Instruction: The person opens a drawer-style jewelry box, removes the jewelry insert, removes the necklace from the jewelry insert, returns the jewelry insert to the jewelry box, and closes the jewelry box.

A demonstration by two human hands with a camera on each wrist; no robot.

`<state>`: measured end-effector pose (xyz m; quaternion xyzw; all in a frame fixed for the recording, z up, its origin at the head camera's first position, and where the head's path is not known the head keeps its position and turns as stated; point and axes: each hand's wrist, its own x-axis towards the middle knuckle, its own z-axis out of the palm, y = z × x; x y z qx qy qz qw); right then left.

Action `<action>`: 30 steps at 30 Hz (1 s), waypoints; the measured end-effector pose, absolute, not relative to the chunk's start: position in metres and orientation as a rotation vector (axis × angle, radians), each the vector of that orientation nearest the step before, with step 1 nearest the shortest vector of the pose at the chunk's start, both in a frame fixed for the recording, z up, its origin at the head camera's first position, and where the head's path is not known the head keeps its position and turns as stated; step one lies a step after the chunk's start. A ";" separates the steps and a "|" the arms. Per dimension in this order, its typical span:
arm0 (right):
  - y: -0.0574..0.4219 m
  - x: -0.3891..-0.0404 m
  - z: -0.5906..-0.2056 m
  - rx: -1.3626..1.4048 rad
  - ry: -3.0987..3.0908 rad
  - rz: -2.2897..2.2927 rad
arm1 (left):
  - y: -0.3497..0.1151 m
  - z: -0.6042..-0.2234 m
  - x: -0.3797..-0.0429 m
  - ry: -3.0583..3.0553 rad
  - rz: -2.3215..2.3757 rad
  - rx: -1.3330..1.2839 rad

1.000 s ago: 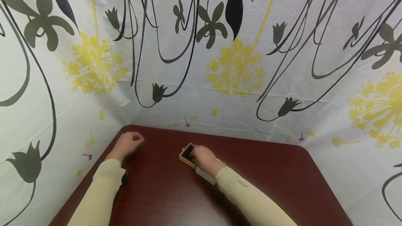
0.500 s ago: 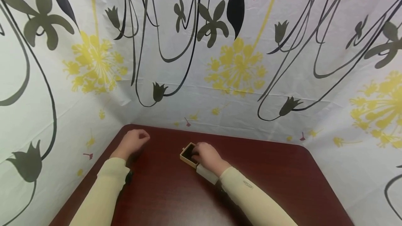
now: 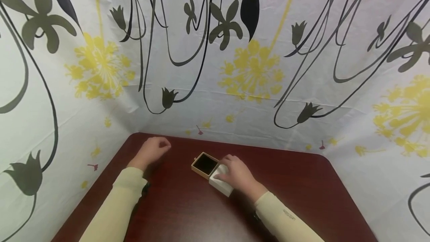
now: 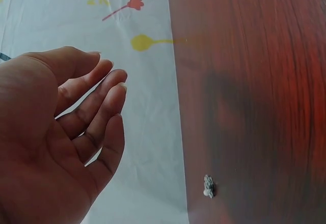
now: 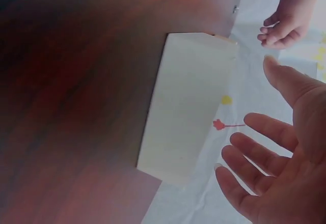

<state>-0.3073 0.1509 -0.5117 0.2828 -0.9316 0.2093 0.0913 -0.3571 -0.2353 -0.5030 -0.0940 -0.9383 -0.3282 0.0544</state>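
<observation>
A small drawer-style box lies on the dark red table, its gold-edged drawer (image 3: 201,172) slid out of the white sleeve (image 3: 220,186). Black lining covers the drawer's inside, where no item shows. Over the sleeve my right hand (image 3: 240,174) hovers with fingers apart; in the right wrist view its fingers are loosely bent and hold nothing beside the white sleeve (image 5: 186,107). At the left my left hand (image 3: 151,153) is held above the table, fingers loosely curved around nothing. Below it in the left wrist view lies a tiny silvery piece with a white, bead-like end (image 4: 209,187).
The table (image 3: 181,204) has rounded far corners. White cloth (image 3: 201,77) with printed flowers hangs close along its back and both sides. In the right wrist view, a tiny shiny piece (image 5: 235,9) lies near the table's edge.
My right hand has lifted out of the drawer and drawn back to the right over the sleeve, uncovering the black lining. My left hand has moved rightward.
</observation>
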 end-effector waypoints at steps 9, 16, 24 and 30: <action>0.155 -0.299 -0.518 0.776 -2.798 0.534 | -0.233 -0.501 -0.356 -2.849 -0.992 -0.292; 0.157 -0.291 -0.527 0.867 -2.772 0.404 | -0.228 -0.501 -0.357 -2.865 -0.990 -0.312; 0.159 -0.284 -0.536 0.953 -2.716 0.305 | -0.212 -0.502 -0.359 -2.894 -0.984 -0.323; 0.159 -0.282 -0.537 0.963 -2.702 0.344 | -0.201 -0.502 -0.357 -2.918 -0.966 -0.331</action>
